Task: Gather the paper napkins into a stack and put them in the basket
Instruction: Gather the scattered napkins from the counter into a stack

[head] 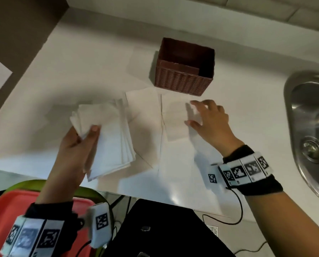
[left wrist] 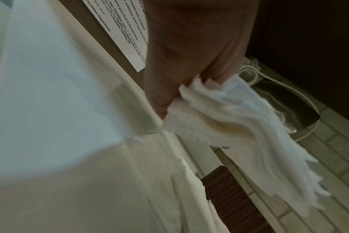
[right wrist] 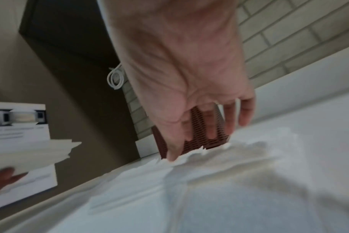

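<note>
At about 8 o'clock of the counter (head: 92, 58) my left hand (head: 75, 151) holds the stack of napkins (head: 108, 138) above the surface. The thumb lies on top and the fingers are curled under one corner, so the far edges fan out and hang loose. Some loose napkins (head: 143, 115) lie flat in the middle, overlapping each other. One more pale sheet seems to lie at 10 o'clock of the basket, but it is faint.

At 3 o'clock of these sheets, my right hand (head: 208, 119) has its fingers spread and nearly straight. The fingertips (right wrist: 171, 157) press on the edge of a napkin. It grips nothing yet, as far as I can see.

The brown woven basket (head: 184, 78) stands at 12 o'clock, just behind the loose sheets. It looks empty of napkins, although I do not see all of its floor.

I think the step now is to collect the next sheet. To do it well, I would slide it toward me with flat fingers until one edge lifts, then pinch it and lay it square on the stack. The paper is thin, so two sheets may come together. The left grip should move more to the middle before the stack goes down into the basket.
</note>
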Motion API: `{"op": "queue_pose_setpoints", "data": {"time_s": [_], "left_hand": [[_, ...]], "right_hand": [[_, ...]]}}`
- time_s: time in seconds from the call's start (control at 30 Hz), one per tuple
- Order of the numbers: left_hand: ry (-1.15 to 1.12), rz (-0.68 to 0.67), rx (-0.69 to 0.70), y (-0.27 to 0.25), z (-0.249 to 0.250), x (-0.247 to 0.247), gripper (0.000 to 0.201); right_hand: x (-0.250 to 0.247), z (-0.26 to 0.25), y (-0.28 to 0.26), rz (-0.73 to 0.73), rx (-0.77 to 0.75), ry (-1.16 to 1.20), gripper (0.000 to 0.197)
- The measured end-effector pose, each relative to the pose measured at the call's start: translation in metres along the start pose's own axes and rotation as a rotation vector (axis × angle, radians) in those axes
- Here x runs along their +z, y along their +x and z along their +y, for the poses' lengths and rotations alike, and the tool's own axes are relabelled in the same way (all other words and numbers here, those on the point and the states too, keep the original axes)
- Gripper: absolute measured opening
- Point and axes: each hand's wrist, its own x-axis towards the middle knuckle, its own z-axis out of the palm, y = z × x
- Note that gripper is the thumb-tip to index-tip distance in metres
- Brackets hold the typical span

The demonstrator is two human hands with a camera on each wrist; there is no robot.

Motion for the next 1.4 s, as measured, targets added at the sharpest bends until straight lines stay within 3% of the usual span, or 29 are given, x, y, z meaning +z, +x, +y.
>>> {"op": "queue_pose_setpoints", "data": {"time_s": [0.13,0.23,0.33,0.4,0.5,0.6,0.67,0.73,0.77,0.87,0.93,1.0,1.17,1.23,1.4], "left_hand": [[0.063,-0.077,-0.006,-0.004,-0.002,0.009,0.032],[0.098,-0.106,0.002,-0.008,-0.002,0.015,0.031],[0.095,-0.077,-0.007,-0.009,-0.006,0.014,0.031],[0.092,-0.048,-0.006,-0.009,-0.009,0.008,0.030],[0.057,0.008,-0.011,-0.008,-0.014,-0.003,0.030],[0.032,0.041,-0.032,-0.005,-0.018,-0.012,0.030],[0.040,0.041,-0.033,-0.002,-0.019,-0.014,0.027],[0.050,0.033,-0.027,0.000,-0.020,-0.015,0.023],[0.053,0.028,-0.025,0.000,-0.020,-0.015,0.022],[0.081,0.025,-0.020,0.001,-0.021,-0.015,0.028],[0.088,0.024,-0.016,-0.001,-0.020,-0.017,0.030],[0.080,0.032,-0.020,-0.005,-0.021,-0.020,0.028],[0.046,0.076,-0.067,-0.012,-0.026,-0.030,0.028],[0.033,0.083,-0.082,-0.014,-0.025,-0.032,0.028],[0.082,0.090,-0.075,-0.017,-0.025,-0.027,0.028]], "right_hand": [[-0.004,-0.022,0.023,-0.230,-0.388,-0.155,0.080],[-0.003,-0.033,0.033,-0.266,-0.511,-0.213,0.088],[-0.010,-0.039,0.036,-0.275,-0.568,-0.174,0.069],[-0.027,-0.036,0.032,-0.126,-0.624,-0.239,0.045],[-0.075,-0.016,0.001,-0.059,-0.588,-0.019,0.021],[-0.119,0.000,-0.038,-0.213,-0.459,0.402,0.024],[-0.119,0.003,-0.044,-0.284,-0.381,0.586,0.013],[-0.098,-0.002,-0.036,-0.310,-0.328,0.520,0.019],[-0.081,-0.007,-0.029,-0.331,-0.327,0.431,0.011],[-0.029,-0.013,-0.010,-0.474,-0.271,0.224,0.011],[-0.013,-0.016,-0.001,-0.551,-0.184,0.168,0.034],[-0.014,-0.020,0.003,-0.578,-0.172,0.093,0.044],[-0.024,-0.034,0.008,-0.573,-0.223,-0.070,0.051],[-0.016,-0.037,0.006,-0.503,-0.266,-0.154,0.054],[0.003,-0.041,0.000,-0.434,-0.252,-0.201,0.085]]}}
